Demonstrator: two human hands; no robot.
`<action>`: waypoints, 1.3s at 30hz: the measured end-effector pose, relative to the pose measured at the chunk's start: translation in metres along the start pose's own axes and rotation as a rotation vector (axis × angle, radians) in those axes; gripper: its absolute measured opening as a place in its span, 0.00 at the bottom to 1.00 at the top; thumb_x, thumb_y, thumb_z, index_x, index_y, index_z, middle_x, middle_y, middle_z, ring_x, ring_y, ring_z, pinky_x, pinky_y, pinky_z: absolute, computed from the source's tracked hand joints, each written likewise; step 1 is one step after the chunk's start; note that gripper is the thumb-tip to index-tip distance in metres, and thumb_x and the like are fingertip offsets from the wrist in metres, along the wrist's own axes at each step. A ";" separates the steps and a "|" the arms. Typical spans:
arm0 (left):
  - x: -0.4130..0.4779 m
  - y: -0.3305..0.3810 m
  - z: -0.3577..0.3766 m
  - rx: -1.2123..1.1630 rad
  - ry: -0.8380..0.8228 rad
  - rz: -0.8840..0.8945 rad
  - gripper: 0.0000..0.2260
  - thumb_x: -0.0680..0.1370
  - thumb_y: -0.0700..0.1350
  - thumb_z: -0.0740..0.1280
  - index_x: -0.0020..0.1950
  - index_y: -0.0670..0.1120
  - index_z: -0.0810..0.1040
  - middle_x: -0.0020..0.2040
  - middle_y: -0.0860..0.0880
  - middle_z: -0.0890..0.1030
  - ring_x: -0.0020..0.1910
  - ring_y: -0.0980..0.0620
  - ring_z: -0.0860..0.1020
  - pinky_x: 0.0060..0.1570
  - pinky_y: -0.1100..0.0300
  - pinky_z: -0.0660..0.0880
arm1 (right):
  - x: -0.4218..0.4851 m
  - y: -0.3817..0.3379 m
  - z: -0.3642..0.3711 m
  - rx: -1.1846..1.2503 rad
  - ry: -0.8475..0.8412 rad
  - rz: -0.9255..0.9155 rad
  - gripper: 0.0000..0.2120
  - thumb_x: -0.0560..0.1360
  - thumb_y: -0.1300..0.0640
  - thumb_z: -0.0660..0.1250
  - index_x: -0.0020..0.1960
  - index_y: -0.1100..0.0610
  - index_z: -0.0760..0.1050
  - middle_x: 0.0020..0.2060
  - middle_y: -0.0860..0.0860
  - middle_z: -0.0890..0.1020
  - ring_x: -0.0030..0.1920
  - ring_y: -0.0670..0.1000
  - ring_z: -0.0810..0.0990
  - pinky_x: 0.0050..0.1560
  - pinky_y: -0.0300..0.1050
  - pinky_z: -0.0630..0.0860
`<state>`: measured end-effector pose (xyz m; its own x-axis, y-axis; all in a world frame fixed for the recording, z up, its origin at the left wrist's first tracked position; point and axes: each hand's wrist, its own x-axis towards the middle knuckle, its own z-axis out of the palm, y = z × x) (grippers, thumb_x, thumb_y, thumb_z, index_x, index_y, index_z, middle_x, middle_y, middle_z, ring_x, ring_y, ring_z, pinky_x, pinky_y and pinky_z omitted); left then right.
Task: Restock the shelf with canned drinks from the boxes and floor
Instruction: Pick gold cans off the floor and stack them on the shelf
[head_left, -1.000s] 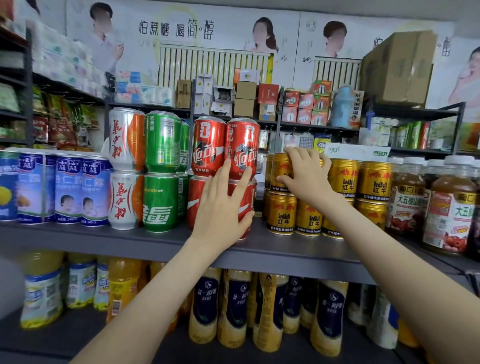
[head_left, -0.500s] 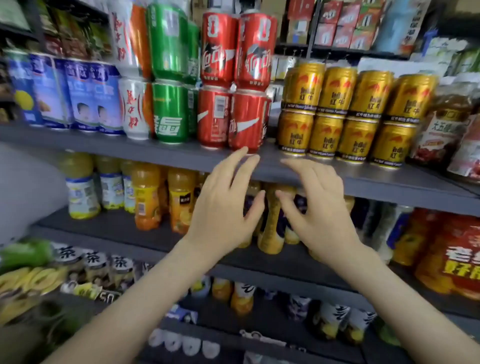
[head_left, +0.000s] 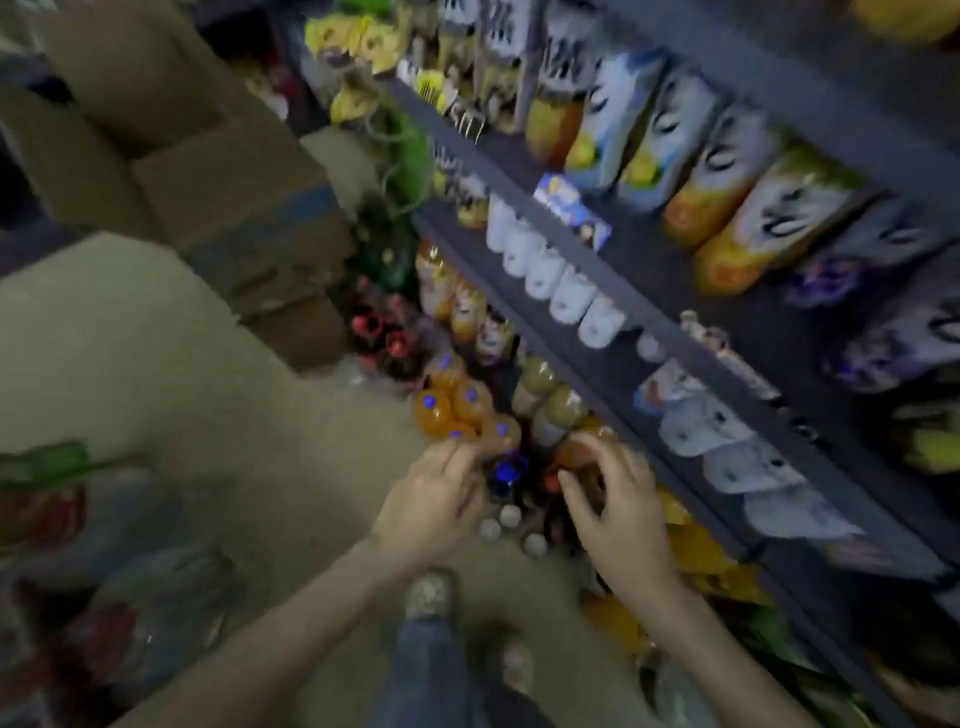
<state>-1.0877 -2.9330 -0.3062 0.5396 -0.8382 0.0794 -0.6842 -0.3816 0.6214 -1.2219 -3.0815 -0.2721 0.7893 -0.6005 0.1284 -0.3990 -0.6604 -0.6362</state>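
In the head view, both hands are low in the middle of the frame. They are over a bunch of bottles (head_left: 457, 410) standing on the floor (head_left: 182, 374), right by the bottom of the shelf (head_left: 597, 244). The left hand (head_left: 436, 501) is beside a blue cap (head_left: 505, 472). The right hand (head_left: 621, 514) is over an orange bottle (head_left: 574, 449). The fingers of both hands are bent a little, but the picture is blurry, so it is hard to tell if they are holding anything.

No cans can be clearly seen here. The drinks under the hands look like bottles with caps. The brown boxes (head_left: 208, 176) sit in the upper left of the frame, well away from the hands.

A few things could go wrong. The person could pick up a bottle when a can is needed. The bottles stand very close together, so a bump from a hand could knock some over and they might roll. The shoe (head_left: 428, 592) is near the bottles too and could kick them. The bags (head_left: 78, 519) at the lower left could trip a foot.
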 end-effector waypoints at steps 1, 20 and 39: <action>-0.018 -0.022 0.022 0.006 -0.055 -0.105 0.14 0.74 0.51 0.56 0.59 0.52 0.67 0.52 0.45 0.79 0.50 0.46 0.77 0.45 0.53 0.75 | -0.013 0.019 0.027 0.004 -0.041 0.060 0.16 0.73 0.54 0.64 0.59 0.58 0.75 0.52 0.52 0.79 0.55 0.50 0.72 0.56 0.41 0.67; -0.124 -0.384 0.552 -0.079 -0.288 -0.356 0.33 0.68 0.47 0.71 0.70 0.39 0.67 0.64 0.38 0.73 0.61 0.38 0.74 0.59 0.49 0.73 | -0.183 0.481 0.532 0.177 -0.128 1.101 0.42 0.62 0.54 0.80 0.69 0.63 0.64 0.63 0.58 0.73 0.62 0.54 0.72 0.50 0.30 0.61; -0.120 -0.328 0.514 -0.477 -0.143 -0.758 0.23 0.64 0.44 0.79 0.53 0.56 0.72 0.46 0.60 0.78 0.45 0.66 0.76 0.42 0.76 0.68 | -0.203 0.389 0.435 0.654 0.094 1.039 0.29 0.66 0.57 0.78 0.61 0.42 0.70 0.55 0.47 0.80 0.52 0.41 0.80 0.52 0.35 0.74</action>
<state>-1.1802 -2.9077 -0.9204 0.6747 -0.4807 -0.5601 0.1228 -0.6752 0.7274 -1.3348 -3.0205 -0.8765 0.1890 -0.7536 -0.6295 -0.4875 0.4845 -0.7264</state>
